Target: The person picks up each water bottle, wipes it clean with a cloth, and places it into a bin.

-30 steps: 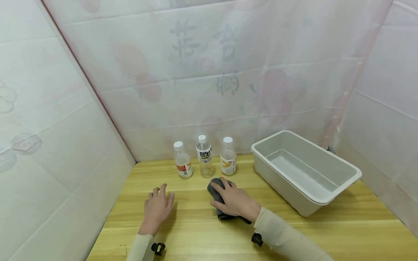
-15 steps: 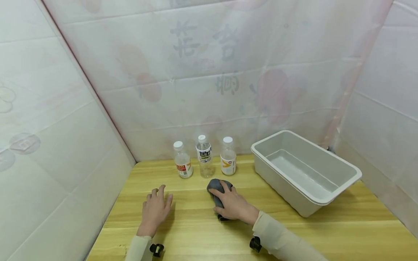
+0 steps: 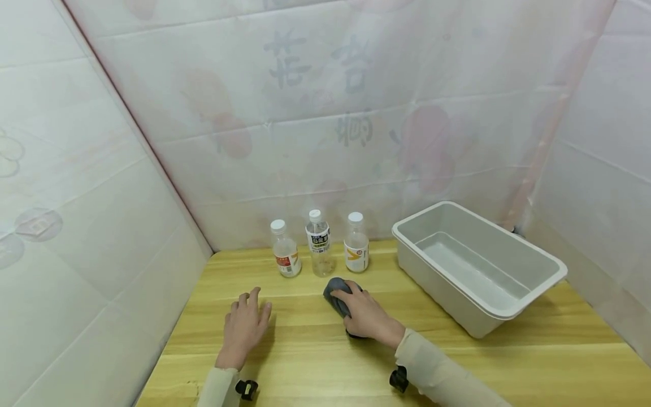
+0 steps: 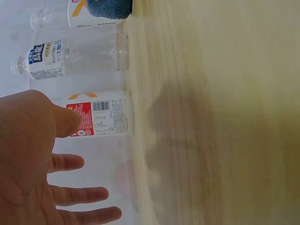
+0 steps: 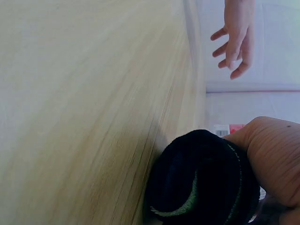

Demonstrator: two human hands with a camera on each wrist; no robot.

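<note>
Bunched tighter since a second ago: soft dark grey cloth (image 3: 337,296), a rounded wad on the wooden table (image 3: 508,362), long axis toward the bottles (image 3: 318,243). Gripped by right hand (image 3: 367,317); left hand (image 3: 244,327) flat, fingers spread.

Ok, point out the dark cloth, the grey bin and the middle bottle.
dark cloth (image 3: 337,294), head view, bunched end beyond the right hand's fingers.
grey bin (image 3: 443,289), head view, near side wall.
middle bottle (image 3: 318,239), head view, its label.

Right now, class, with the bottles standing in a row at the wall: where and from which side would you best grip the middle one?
Probably the middle bottle by its labelled upper body, from the front: it stands upright, neighbours flank it, and the wall is close behind.
</note>
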